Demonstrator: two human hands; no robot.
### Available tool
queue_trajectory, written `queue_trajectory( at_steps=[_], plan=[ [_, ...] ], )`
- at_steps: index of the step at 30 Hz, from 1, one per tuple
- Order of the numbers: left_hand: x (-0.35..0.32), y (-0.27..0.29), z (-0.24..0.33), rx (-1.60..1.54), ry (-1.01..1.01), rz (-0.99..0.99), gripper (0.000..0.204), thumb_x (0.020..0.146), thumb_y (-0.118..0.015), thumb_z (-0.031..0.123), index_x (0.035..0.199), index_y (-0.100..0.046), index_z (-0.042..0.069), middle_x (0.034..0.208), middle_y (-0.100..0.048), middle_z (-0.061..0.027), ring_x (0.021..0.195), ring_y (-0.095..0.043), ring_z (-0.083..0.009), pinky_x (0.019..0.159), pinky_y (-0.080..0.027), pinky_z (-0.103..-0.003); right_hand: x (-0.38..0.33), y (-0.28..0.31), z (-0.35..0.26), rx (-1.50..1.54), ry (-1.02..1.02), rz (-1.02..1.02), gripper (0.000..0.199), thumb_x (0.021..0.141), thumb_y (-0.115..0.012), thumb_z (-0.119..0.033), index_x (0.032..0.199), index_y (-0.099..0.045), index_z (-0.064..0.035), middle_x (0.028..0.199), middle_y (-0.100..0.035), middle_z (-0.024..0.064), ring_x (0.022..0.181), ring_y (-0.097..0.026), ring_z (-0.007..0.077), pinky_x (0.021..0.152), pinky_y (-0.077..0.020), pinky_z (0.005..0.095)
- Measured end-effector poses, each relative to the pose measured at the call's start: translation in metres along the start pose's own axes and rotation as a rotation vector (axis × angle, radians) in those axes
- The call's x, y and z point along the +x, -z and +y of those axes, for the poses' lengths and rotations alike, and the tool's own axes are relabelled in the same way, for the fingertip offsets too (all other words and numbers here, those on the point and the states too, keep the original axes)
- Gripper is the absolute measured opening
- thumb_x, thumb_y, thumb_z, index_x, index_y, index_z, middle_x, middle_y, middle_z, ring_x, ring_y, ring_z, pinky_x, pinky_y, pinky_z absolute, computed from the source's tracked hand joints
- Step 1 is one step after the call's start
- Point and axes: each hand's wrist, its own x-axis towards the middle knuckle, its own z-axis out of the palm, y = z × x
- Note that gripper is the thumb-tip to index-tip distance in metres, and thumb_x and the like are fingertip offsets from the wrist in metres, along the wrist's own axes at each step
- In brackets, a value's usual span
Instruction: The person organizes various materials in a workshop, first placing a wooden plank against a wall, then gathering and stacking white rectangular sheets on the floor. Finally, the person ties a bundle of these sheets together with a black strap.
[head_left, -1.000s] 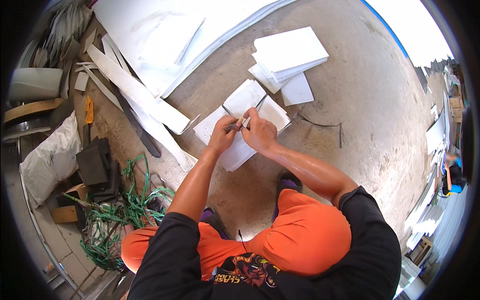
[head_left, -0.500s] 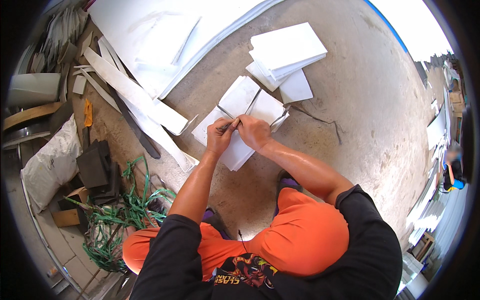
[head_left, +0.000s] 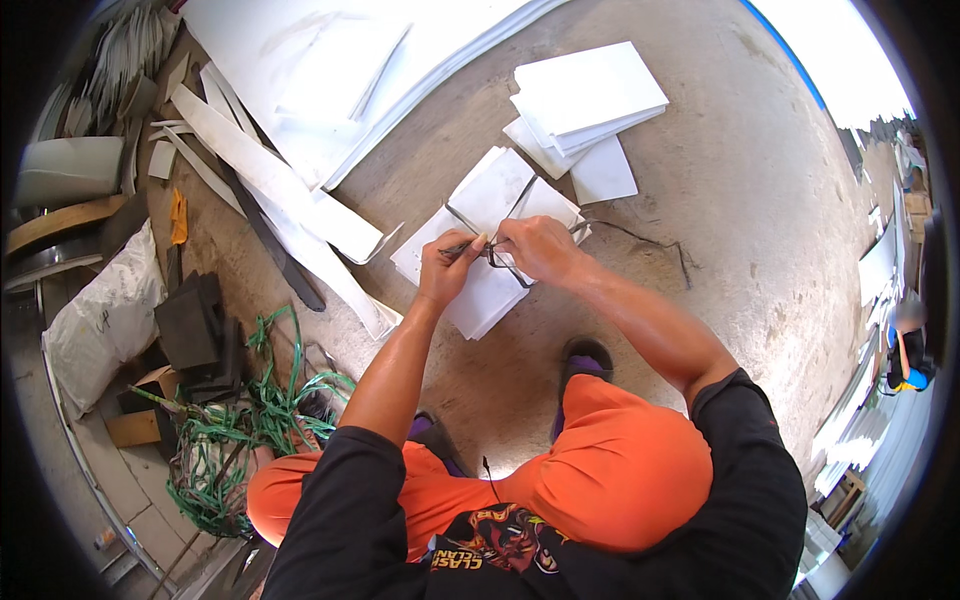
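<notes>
A stack of white sheets [head_left: 487, 184] lies on the floor in front of me, with a dark strap [head_left: 522, 196] running across it in two directions. The strap's bands meet under my hands near the middle of the stack. My left hand [head_left: 450, 264] is closed around a bunched part of the strap at the crossing. Beside it, my right hand [head_left: 537, 247] pinches the strap with fingers and thumb. A small loop of the strap shows between the two hands. One long loose end trails off the stack to the right across the floor.
A second pile of white sheets [head_left: 592, 90] sits just beyond the stack. Large white boards [head_left: 290, 70] lie at the far left, with long white strips [head_left: 255, 165] nearby. Tangled green twine [head_left: 235, 450], dark foam blocks [head_left: 190, 325] and a white sack [head_left: 105, 310] are at left. Another person [head_left: 908, 345] is far right.
My right hand has moved slightly right, away from the left one, opening a gap where a strap loop now shows. The whole view has shifted a little.
</notes>
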Motion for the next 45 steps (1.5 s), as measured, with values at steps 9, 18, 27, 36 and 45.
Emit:
queue_trajectory(
  at_steps=[9,18,27,36,45],
  plan=[
    [-0.004,0.006,-0.008,0.393,-0.09,0.274,0.017,0.098,-0.071,0.014,0.096,-0.076,-0.002,0.086,-0.072,-0.006,0.077,-0.063,-0.0126,0.071,-0.049,-0.027,-0.013,0.031,0.014,-0.349,0.097,-0.097,0.007,0.085,-0.066,-0.008,0.089,-0.064,-0.0034,0.092,-0.071,0.0136,0.084,-0.072,0.0336,0.07,-0.0564,0.0438],
    [0.005,0.002,0.018,-0.511,0.216,0.034,0.042,0.109,-0.053,0.031,0.09,-0.072,-0.002,0.082,-0.068,-0.0057,0.092,-0.067,-0.0171,0.091,-0.049,-0.033,0.015,0.024,0.015,1.128,-0.413,-0.317,0.016,0.099,-0.064,-0.014,0.089,-0.057,-0.0033,0.078,-0.058,-0.001,0.065,-0.046,0.0101,0.06,-0.0402,0.0291],
    [-0.009,0.0,0.009,-0.02,0.138,-0.149,0.041,0.109,-0.051,0.031,0.08,-0.062,0.002,0.078,-0.059,-0.0007,0.077,-0.052,-0.012,0.077,-0.044,-0.029,0.015,0.05,0.055,0.237,0.001,-0.278,0.022,0.095,-0.068,-0.021,0.094,-0.06,-0.0008,0.08,-0.065,0.0225,0.077,-0.063,0.0411,0.071,-0.0488,0.0466],
    [-0.008,-0.002,-0.003,0.019,0.065,-0.081,0.04,0.107,-0.054,0.028,0.079,-0.06,0.0,0.075,-0.058,-0.0015,0.074,-0.051,-0.0115,0.071,-0.043,-0.029,0.029,0.045,0.058,0.202,0.02,-0.206,0.022,0.094,-0.069,-0.022,0.094,-0.06,-0.0022,0.08,-0.067,0.022,0.081,-0.065,0.0437,0.072,-0.0505,0.0481],
    [-0.021,0.006,0.005,0.162,-0.013,0.301,0.034,0.105,-0.057,0.032,0.102,-0.066,-0.001,0.099,-0.066,-0.0106,0.092,-0.058,-0.0175,0.085,-0.047,-0.033,0.02,0.063,0.033,0.339,-0.011,0.182,0.027,0.087,-0.078,-0.027,0.101,-0.069,-0.0064,0.103,-0.071,0.0168,0.098,-0.068,0.0347,0.08,-0.0533,0.0451]
  ],
)
